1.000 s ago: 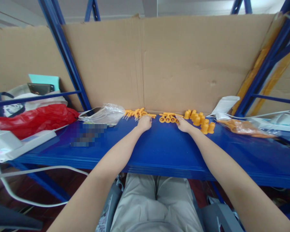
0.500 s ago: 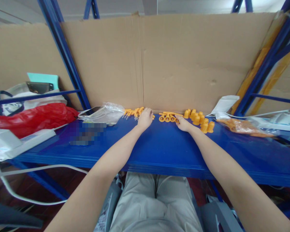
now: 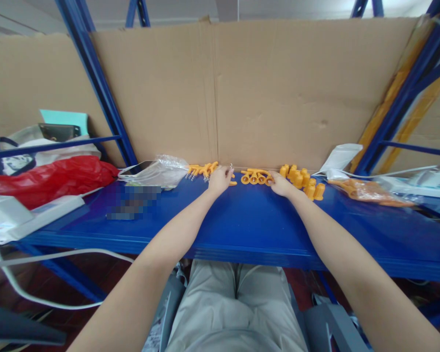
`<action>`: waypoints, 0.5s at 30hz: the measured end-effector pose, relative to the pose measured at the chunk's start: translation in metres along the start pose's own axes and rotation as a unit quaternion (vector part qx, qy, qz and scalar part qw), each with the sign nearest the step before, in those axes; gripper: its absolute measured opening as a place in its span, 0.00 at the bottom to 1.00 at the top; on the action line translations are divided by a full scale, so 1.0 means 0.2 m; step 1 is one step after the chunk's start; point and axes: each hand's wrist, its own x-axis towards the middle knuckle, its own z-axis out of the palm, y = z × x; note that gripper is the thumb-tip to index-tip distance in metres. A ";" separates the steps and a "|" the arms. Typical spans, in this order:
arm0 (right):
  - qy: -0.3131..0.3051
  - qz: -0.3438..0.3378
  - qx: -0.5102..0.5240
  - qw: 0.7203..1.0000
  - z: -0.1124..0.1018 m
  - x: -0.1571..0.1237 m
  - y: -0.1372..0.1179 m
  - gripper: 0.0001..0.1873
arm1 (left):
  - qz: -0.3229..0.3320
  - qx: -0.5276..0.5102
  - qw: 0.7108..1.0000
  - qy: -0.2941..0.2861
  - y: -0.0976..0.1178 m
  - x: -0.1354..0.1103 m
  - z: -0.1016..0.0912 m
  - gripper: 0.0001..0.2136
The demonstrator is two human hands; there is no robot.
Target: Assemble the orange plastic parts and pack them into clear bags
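Observation:
My left hand (image 3: 220,181) is closed at the back of the blue table, with a small shiny metal piece (image 3: 231,166) sticking up from its fingertips. Beside it on the left lie orange plastic pieces (image 3: 205,169) with thin metal springs or chains attached. A few more orange bits (image 3: 232,183) show just right of these fingers. My right hand (image 3: 280,185) has its fingers closed at the right end of a row of round, hollow orange parts (image 3: 254,179), on the last one. To its right stand several orange cup-like pieces (image 3: 298,180).
A clear plastic bag (image 3: 170,173) lies on the left of the blue table (image 3: 242,225). Farther left are a red bag (image 3: 58,178) and a white cable (image 3: 7,283). An orange-filled plastic packet (image 3: 370,192) lies on the right. Cardboard (image 3: 278,93) walls the back.
The metal piece now shows above my left fingertips, and that hand has turned slightly. My right hand has shifted slightly up and right at the end of the row.

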 end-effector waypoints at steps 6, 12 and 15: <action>-0.003 0.064 -0.070 0.996 -0.10 -0.04 -0.08 0.29 | -0.061 -0.009 0.997 -0.056 -0.01 0.00 0.01 0.16; 0.045 0.141 -0.154 0.977 -0.22 -0.10 -0.16 0.27 | -0.068 -0.017 0.994 -0.081 0.00 0.00 0.01 0.15; 0.067 0.194 -0.183 0.961 -0.24 -0.13 -0.17 0.27 | -0.072 -0.039 0.990 -0.113 -0.01 -0.01 0.01 0.17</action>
